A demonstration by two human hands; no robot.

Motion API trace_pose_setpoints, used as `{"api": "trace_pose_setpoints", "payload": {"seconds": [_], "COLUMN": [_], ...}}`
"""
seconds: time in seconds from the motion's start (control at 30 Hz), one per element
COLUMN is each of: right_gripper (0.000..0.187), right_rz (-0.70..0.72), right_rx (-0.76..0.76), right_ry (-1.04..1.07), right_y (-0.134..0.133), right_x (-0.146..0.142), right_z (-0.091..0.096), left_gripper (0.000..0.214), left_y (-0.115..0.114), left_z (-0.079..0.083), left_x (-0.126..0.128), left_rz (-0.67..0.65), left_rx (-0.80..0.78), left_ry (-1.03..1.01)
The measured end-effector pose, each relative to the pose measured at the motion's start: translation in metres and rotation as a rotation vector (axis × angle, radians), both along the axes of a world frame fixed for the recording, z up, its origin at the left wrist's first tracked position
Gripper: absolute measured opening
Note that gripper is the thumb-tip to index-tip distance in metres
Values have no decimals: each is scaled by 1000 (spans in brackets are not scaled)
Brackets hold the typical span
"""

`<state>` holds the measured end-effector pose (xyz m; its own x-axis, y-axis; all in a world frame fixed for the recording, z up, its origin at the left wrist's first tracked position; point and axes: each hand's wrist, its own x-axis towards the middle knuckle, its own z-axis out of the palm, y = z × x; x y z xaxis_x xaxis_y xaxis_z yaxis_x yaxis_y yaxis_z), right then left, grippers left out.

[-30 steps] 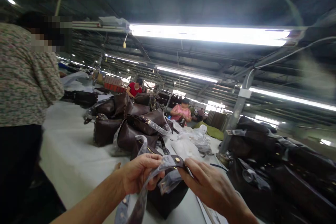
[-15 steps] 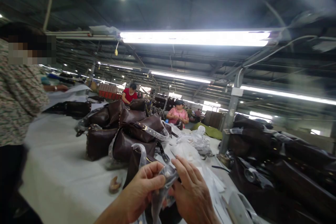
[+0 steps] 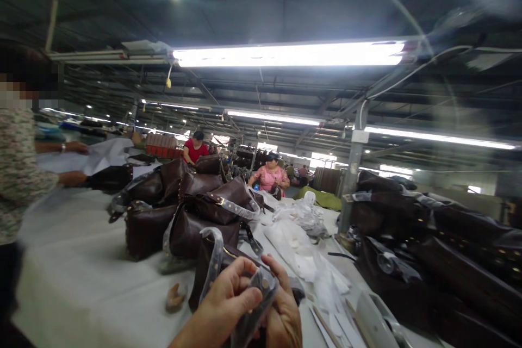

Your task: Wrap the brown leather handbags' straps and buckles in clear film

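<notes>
Between my hands is a dark bag strap (image 3: 264, 286) wrapped in clear plastic, with round metal studs showing through. My left hand (image 3: 228, 302) pinches the wrapped strap between thumb and fingers. My right hand (image 3: 285, 307) is curled around its other side, the fingers partly hidden behind the plastic. The strap's lower end drops out of sight at the bottom. Right behind my hands stands a dark brown leather bag (image 3: 199, 269) with a zipper and a plastic-wrapped strap over its side. A small curled brown piece (image 3: 175, 298) lies on the white table covering (image 3: 101, 293) left of it.
A heap of brown bags (image 3: 204, 201) fills the table ahead. Crumpled clear plastic (image 3: 302, 217) lies to the right, near a metal post (image 3: 354, 174). More bags (image 3: 440, 261) are stacked at far right. A co-worker (image 3: 18, 174) handles a bag at left.
My right hand has turned from flat fingers to curling around the wrapped strap. My left hand keeps its pinch. The co-worker at left now reaches to a dark bag. The view has shifted slightly right.
</notes>
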<state>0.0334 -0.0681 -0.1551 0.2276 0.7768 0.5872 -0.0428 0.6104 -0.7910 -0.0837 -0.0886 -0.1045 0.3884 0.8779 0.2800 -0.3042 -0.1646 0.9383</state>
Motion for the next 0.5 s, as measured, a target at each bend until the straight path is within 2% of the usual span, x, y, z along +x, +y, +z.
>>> {"api": "trace_pose_setpoints", "payload": {"seconds": [0.13, 0.27, 0.37, 0.5], "right_gripper": [53, 69, 66, 57], "right_rz": [212, 253, 261, 417], "right_rx": [-216, -320, -322, -374], "right_ry": [296, 467, 525, 580], "right_y": [6, 11, 9, -2], "right_x": [-8, -8, -4, 3], "right_z": [-13, -27, -33, -29], "left_gripper": [51, 45, 51, 57], "left_y": [13, 18, 20, 15], "left_z": [-23, -46, -63, -76], "left_x": [6, 13, 18, 26], "left_rz": [54, 213, 166, 60], "left_rx": [-20, -14, -30, 37], "left_ry": [25, 28, -65, -225]}}
